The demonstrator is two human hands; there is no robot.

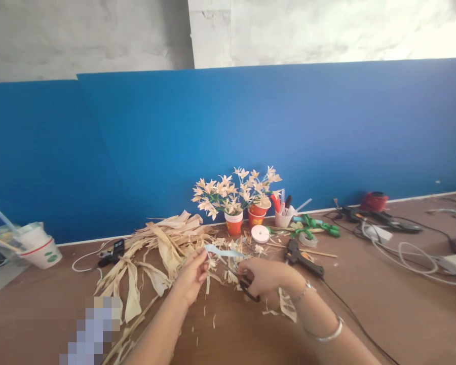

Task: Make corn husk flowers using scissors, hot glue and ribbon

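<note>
Between finger and thumb, my left hand (192,276) pinches one end of a pale blue strip (224,251), which stretches to the right. My right hand (268,276) is closed around the dark handles of a pair of scissors (248,290); their blades point left, just below the strip, and are partly hidden. Whether the blades touch the strip I cannot tell. Below and behind both hands lie cream scraps (231,276). A large heap of dried corn husks (167,243) spreads to the left of my left hand.
Cream flowers (228,192) stand in red paper cups (233,224) against the blue partition (197,132). A white ribbon roll (260,233), green pieces (315,224) and a black glue gun (304,258) with a trailing cord lie rightward. Far left is a white bowl (41,253); cables (406,258) lie right.
</note>
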